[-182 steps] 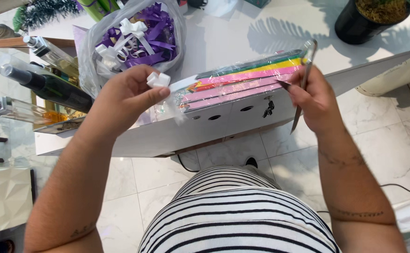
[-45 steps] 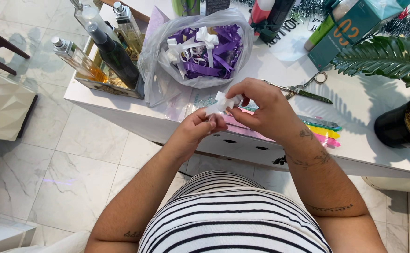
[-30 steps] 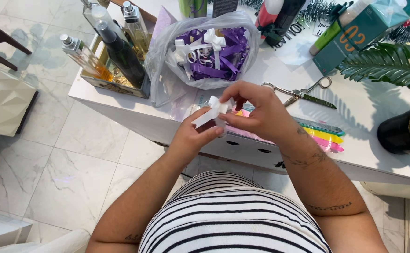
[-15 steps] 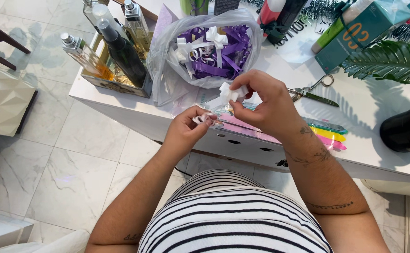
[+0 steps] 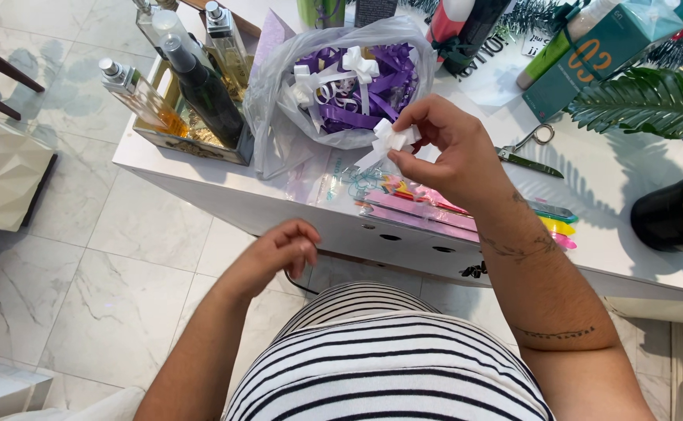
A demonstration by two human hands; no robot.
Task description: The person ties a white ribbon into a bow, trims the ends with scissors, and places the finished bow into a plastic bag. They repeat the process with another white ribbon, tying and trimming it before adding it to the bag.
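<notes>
Bow point(image 5: 392, 140), small and white, is pinched between thumb and fingertips of the right hand point(image 5: 444, 156). It's held up in the air just over the table point(image 5: 630, 210), right in front of the bag point(image 5: 275, 117), with its tail hanging down to the left.

The left hand point(image 5: 283, 249) is down below the table edge, loosely curled and holding nothing as far as I can tell. It's a bit blurry, so no promises.

That clear bag is full of purple ribbons point(image 5: 357, 105) with a couple more white bows on top. Directly under the held bow lies a flat pack of coloured strips point(image 5: 451, 212) in pink, yellow and green, in clear wrap. Scissors point(image 5: 525, 154) lie just beyond the right wrist. Further off on the table:
- a tray of bottles point(image 5: 201, 86) left of the bag
- a teal box point(image 5: 591, 54) at the back
- a black pot point(image 5: 665, 218) at the far right

My read on the step is that the bow is out of the bag, up for a look or a fiddle, and not touching anything else yet. Any next move with it wants a light grip, since those loops look easy to crush. It probably wants the free hand back up too, because one pinch doesn't give much control over which way the bow faces.
</notes>
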